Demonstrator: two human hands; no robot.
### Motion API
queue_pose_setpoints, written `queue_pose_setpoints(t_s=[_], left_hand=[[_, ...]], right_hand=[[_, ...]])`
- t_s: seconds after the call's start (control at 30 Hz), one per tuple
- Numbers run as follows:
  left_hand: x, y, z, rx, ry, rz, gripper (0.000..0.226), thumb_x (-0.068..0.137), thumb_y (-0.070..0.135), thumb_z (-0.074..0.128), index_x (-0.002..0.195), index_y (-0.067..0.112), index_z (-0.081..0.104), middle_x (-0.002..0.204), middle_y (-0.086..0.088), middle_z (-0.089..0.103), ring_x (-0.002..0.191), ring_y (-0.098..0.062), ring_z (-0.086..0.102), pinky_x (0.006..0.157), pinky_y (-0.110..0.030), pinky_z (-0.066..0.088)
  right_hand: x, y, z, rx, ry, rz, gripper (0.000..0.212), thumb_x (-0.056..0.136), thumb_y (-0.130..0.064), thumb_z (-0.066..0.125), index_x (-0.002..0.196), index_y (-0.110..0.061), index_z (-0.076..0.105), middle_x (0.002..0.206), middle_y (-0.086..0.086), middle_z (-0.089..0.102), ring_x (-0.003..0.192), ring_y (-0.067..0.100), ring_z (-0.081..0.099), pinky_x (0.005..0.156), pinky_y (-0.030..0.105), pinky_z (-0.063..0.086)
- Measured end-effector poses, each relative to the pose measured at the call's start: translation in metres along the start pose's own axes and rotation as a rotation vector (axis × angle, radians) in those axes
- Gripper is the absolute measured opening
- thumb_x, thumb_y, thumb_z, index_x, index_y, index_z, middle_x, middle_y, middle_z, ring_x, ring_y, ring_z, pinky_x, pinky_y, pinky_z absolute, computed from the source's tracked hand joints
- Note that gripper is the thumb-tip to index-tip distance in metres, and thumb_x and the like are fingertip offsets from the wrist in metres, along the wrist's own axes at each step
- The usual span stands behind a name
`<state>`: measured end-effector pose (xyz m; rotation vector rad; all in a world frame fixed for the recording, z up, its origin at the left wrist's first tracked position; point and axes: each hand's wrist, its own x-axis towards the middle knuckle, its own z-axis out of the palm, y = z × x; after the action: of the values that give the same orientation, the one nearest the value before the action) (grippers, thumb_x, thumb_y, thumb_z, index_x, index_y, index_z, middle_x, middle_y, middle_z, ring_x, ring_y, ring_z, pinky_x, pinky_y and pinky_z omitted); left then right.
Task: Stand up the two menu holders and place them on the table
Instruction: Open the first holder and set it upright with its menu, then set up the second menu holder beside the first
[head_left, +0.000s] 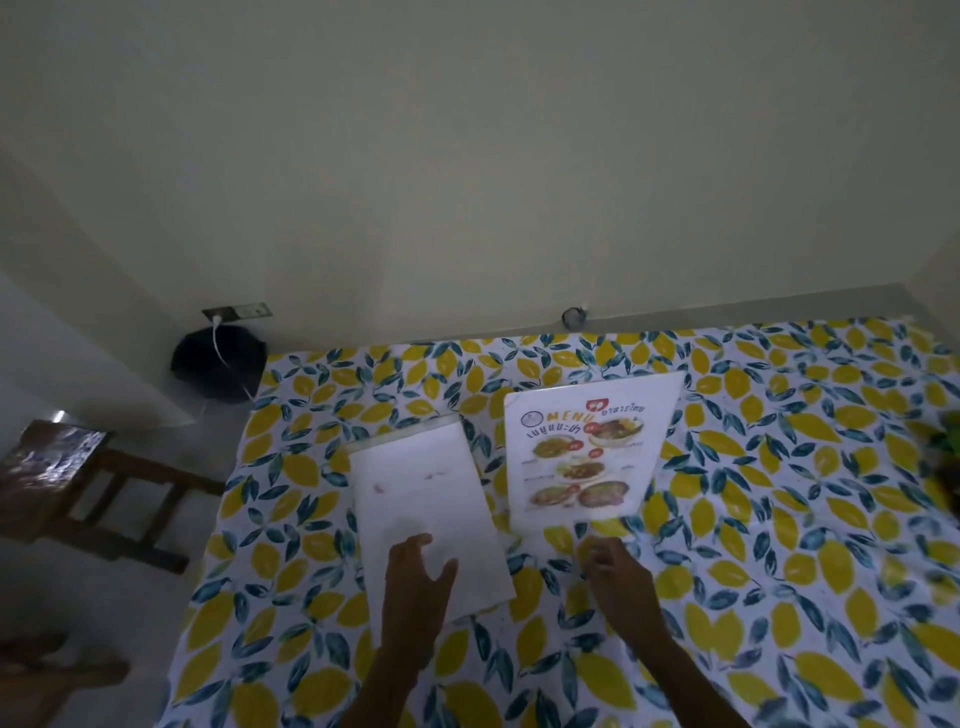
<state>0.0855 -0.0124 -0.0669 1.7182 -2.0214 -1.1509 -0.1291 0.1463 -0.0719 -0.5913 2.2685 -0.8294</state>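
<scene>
Two menu holders lie flat on the table, which is covered by a lemon-print cloth. The left menu holder shows a plain white back, its near end under my left hand. That hand hovers over or rests on it with fingers spread, holding nothing. The right menu holder lies face up, showing food pictures and the word MENU. My right hand is just below its near edge, fingers loosely curled and blurred, apart from the holder as far as I can tell.
A wooden chair stands left of the table. A dark round object with a white cable sits by the wall socket. Something green shows at the table's right edge. The wall runs along the table's far side.
</scene>
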Motion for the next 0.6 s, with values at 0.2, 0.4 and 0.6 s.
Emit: queue_pose_setpoints(t_s=[0.2, 0.4, 0.6], left_hand=[[-0.003, -0.079, -0.045, 0.145, -0.045, -0.105, 0.049, 0.091, 0.032, 0.064, 0.133, 0.010, 0.050, 0.132, -0.012, 0.050, 0.124, -0.030, 0.045, 0.100, -0.037, 0.039], [-0.006, -0.099, -0.061, 0.085, -0.134, -0.036, 0.056, 0.089, 0.026, 0.066, 0.138, 0.006, 0.047, 0.132, -0.012, 0.055, 0.123, -0.031, 0.051, 0.103, -0.038, 0.039], [-0.029, -0.107, -0.093, -0.041, -0.007, 0.078, 0.015, 0.089, 0.012, 0.051, 0.102, 0.012, 0.059, 0.071, 0.011, 0.052, 0.059, -0.009, 0.051, 0.053, -0.020, 0.036]], right_hand=[[-0.025, -0.051, 0.083, -0.071, -0.019, 0.012, 0.011, 0.090, -0.022, 0.055, 0.099, -0.016, 0.058, 0.090, 0.009, 0.066, 0.080, 0.025, 0.062, 0.068, 0.035, 0.048], [-0.046, -0.068, 0.122, -0.079, 0.071, 0.004, 0.027, 0.085, -0.019, 0.064, 0.110, -0.010, 0.059, 0.096, 0.005, 0.063, 0.091, 0.025, 0.059, 0.072, 0.031, 0.042], [-0.071, -0.062, 0.102, -0.157, -0.014, -0.011, 0.018, 0.085, -0.012, 0.053, 0.101, -0.016, 0.060, 0.092, -0.003, 0.056, 0.091, 0.025, 0.059, 0.072, 0.032, 0.040]])
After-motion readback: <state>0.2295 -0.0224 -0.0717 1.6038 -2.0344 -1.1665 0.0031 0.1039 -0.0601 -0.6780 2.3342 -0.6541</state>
